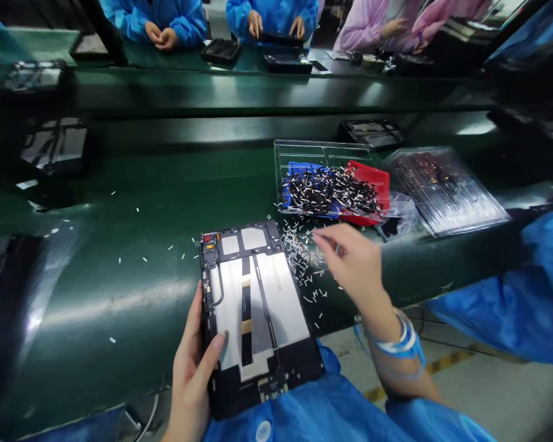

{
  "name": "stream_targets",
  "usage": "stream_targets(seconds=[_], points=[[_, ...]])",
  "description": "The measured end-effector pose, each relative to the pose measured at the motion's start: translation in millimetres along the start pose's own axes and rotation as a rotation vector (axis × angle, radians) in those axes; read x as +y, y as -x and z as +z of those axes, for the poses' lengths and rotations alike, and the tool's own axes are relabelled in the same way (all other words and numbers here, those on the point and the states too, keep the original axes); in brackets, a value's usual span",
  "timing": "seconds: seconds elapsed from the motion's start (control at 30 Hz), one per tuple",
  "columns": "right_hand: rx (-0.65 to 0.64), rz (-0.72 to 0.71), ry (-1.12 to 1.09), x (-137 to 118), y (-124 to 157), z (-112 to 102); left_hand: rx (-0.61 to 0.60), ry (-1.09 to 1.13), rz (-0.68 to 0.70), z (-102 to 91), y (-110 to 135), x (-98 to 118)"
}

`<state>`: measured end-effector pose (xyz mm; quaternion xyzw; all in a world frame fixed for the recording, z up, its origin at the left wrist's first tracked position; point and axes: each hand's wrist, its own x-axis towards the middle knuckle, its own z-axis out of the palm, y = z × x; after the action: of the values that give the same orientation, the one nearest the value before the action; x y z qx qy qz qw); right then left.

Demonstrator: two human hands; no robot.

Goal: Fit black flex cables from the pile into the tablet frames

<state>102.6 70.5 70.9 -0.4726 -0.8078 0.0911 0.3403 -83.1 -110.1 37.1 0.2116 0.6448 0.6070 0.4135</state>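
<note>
My left hand grips the left edge of an opened tablet, its thumb lying over the front. The tablet tilts at the table's near edge, its silver battery panels, black ribbon cable and small circuit boards exposed. Over a scatter of small white strips, to the right of the tablet, is my right hand. Its thumb and index finger are pinched together; anything between them is too small to make out. Just beyond that hand, a clear plastic tray holds a heap of small black and white pieces.
Blue and red sheets lie in the clear tray. Stacked clear trays stand to its right. Other opened tablets rest on the green bench. Co-workers in blue and pink sit across, and a blue sleeve reaches in at right.
</note>
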Motion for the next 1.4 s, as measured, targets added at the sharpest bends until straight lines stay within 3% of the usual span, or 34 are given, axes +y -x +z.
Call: stream_targets(seconds=[0.07, 0.17, 0.27, 0.4, 0.6, 0.8, 0.93, 1.17, 1.27, 1.4], points=[[0.023, -0.104, 0.170, 13.2, -31.1, -2.9, -0.018, 0.026, -0.003, 0.5, -4.9, -1.4], [-0.155, -0.213, 0.381, 20.7, -69.6, -2.8, -0.049, 0.055, -0.015, -4.6, -12.9, -1.9], [-0.335, -0.289, 0.529, 15.9, -90.8, 0.5, -0.089, 0.061, -0.011, -12.4, -23.6, 2.4], [-0.437, -0.333, 0.634, 8.7, -99.5, 2.7, -0.105, -0.029, 0.124, -19.1, -42.1, 16.4], [-0.412, -0.373, 0.601, 15.7, -103.4, -1.2, -0.151, -0.147, 0.381, -17.5, -67.1, 45.2], [-0.503, -0.379, 0.620, 15.2, -107.7, -0.9, -0.270, -0.221, 0.484, -5.6, -79.2, 65.9], [-0.407, -0.363, 0.529, 17.0, -107.9, -4.6, -0.360, -0.267, 0.528, 7.1, -85.9, 72.3], [-0.163, -0.225, 0.141, 32.0, -104.3, -20.6, -0.492, -0.303, 0.558, 38.2, -96.6, 82.2], [-0.035, -0.344, 0.155, 20.7, -90.6, -24.1, -0.559, -0.232, 0.423, 52.3, -101.0, 81.1], [0.082, -0.659, 0.293, -6.7, -57.8, -23.9, -0.790, 0.021, 0.024, 68.4, -103.3, 75.2]])
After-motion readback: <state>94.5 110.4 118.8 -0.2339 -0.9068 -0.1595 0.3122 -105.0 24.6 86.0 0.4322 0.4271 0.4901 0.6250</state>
